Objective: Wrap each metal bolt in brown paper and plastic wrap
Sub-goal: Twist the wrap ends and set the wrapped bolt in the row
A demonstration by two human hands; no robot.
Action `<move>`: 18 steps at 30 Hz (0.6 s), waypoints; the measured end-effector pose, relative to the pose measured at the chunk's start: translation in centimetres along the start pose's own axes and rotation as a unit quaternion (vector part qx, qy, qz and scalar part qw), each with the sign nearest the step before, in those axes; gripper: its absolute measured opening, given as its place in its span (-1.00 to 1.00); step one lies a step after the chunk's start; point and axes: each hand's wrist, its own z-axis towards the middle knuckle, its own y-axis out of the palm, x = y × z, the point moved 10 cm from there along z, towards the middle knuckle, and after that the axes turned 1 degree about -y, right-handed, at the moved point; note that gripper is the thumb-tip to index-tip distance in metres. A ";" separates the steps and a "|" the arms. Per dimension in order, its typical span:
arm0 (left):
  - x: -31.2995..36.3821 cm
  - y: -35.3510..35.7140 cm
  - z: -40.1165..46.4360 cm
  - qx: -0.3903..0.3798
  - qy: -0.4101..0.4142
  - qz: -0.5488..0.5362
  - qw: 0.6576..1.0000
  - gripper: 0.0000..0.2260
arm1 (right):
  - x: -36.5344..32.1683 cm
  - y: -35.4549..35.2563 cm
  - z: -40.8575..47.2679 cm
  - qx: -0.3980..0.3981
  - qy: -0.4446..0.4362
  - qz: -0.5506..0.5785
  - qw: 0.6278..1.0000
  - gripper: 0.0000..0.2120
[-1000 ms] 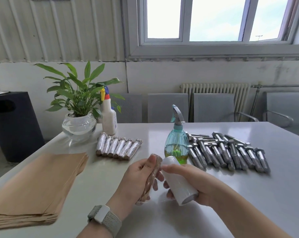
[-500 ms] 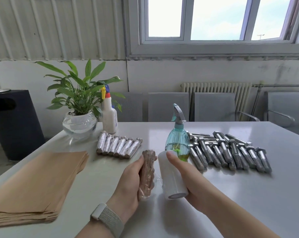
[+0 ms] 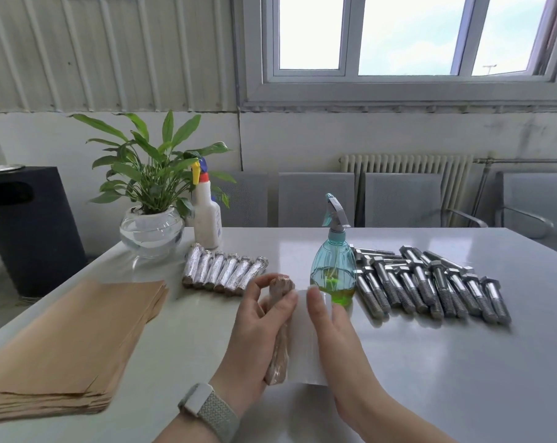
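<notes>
- Your left hand [image 3: 254, 334] pinches the paper-wrapped bolt [image 3: 280, 330] upright above the counter [image 3: 430, 378].
- Your right hand [image 3: 331, 330] curls around the plastic wrap roll [image 3: 302, 340], touching the bolt's right side.
- Bare bolts [image 3: 430, 282] lie farther right; finished wrapped bolts [image 3: 222, 271] behind-left.

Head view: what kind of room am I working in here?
Probably a plain workroom or office used for hand packing: a white table with bare bolts, a brown paper stack, and a radiator under the window.
</notes>
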 end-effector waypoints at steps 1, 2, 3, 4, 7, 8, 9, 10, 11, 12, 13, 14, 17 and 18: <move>0.2 -0.2 0.0 0.016 0.013 0.014 1.000 -0.72 | 0.0 -0.1 0.1 0.010 0.001 -0.002 1.000 -0.31; 0.3 -0.5 0.0 0.033 0.023 0.025 0.999 -0.72 | 0.0 -0.3 0.2 0.020 0.001 -0.006 1.000 -0.32; 0.4 -0.9 0.0 0.050 0.032 0.037 0.998 -0.72 | -0.2 -0.6 0.3 0.029 -0.002 -0.015 0.999 -0.33; 0.5 -1.2 0.0 0.067 0.041 0.052 0.996 -0.74 | -0.4 -0.8 0.5 0.036 -0.005 -0.025 0.999 -0.36; 1.1 -1.6 0.0 0.100 0.070 0.079 0.989 -0.76 | -1.0 -1.0 0.6 0.037 -0.012 -0.031 0.999 -0.37; 1.3 -1.5 -0.1 0.103 0.078 0.075 0.989 -0.75 | -1.1 -0.8 0.5 0.036 -0.018 -0.034 0.999 -0.37; 1.3 -1.4 -0.2 0.106 0.083 0.068 0.989 -0.73 | -1.2 -0.7 0.4 0.037 -0.026 -0.041 0.998 -0.38; 1.2 -1.4 -0.3 0.108 0.084 0.054 0.989 -0.72 | -1.4 -0.5 0.2 0.039 -0.040 -0.052 0.997 -0.41; 1.1 -1.4 -0.4 0.111 0.080 0.037 0.990 -0.71 | -1.6 -0.3 -0.1 0.041 -0.057 -0.067 0.995 -0.43; 0.9 -1.5 -0.6 0.114 0.072 0.019 0.991 -0.70 | -1.8 -0.1 -0.4 0.046 -0.073 -0.085 0.993 -0.43; 0.5 -1.5 -0.7 0.116 0.056 0.000 0.992 -0.68 | -2.0 -0.1 -0.6 0.052 -0.084 -0.105 0.990 -0.41; 0.1 -1.6 -0.8 0.120 0.033 -0.029 0.992 -0.65 | -1.9 -0.2 -0.7 0.061 -0.086 -0.123 0.987 -0.39; -1.6 -1.4 -0.7 0.114 -0.041 -0.119 0.985 -0.61 | -1.4 -0.5 -0.6 0.074 -0.063 -0.158 0.983 -0.46; -2.0 -1.0 -0.6 0.100 -0.065 -0.129 0.985 -0.62 | -1.3 -0.5 -0.5 0.071 -0.059 -0.159 0.983 -0.48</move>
